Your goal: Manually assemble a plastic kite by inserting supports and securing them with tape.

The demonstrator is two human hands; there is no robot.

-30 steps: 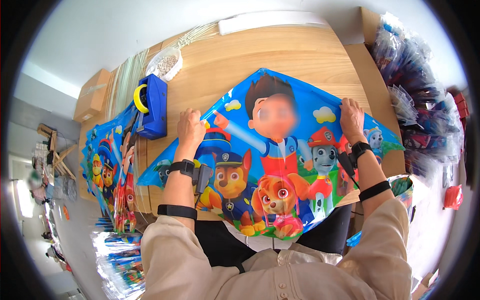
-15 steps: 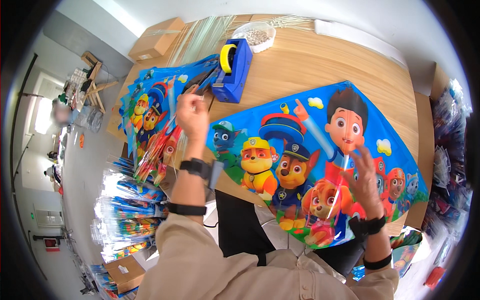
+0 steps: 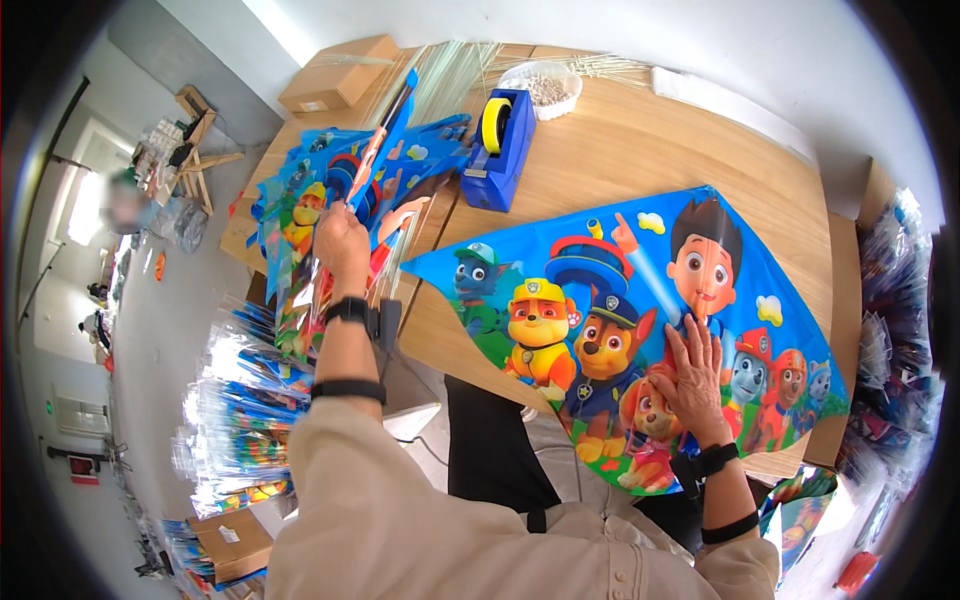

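A blue kite sheet (image 3: 585,275) printed with cartoon puppies and a dark-haired figure lies spread on the wooden table. My right hand (image 3: 694,378) rests on its right half, palm down with fingers stretched out. At the left, my left hand (image 3: 342,243) is closed round a folded kite (image 3: 388,135), which stands up edge-on above the fist. Under and beside that fist lies a pile of similar printed kites (image 3: 310,205), some with thin rods along them. Its lower part is partly hidden by my left forearm.
Behind the sheet stands a blue tape dispenser (image 3: 515,150) with a yellow roll. A white bowl (image 3: 571,84) of small pieces, thin pale rods (image 3: 452,80) and a cardboard box (image 3: 337,75) sit at the back. Bundles of wrapped kites (image 3: 245,400) stand below the table's left side.
My left hand has moved over the pile and now grips a folded kite, raised on edge. My right hand has come down flat onto the spread sheet. The view has shifted slightly.
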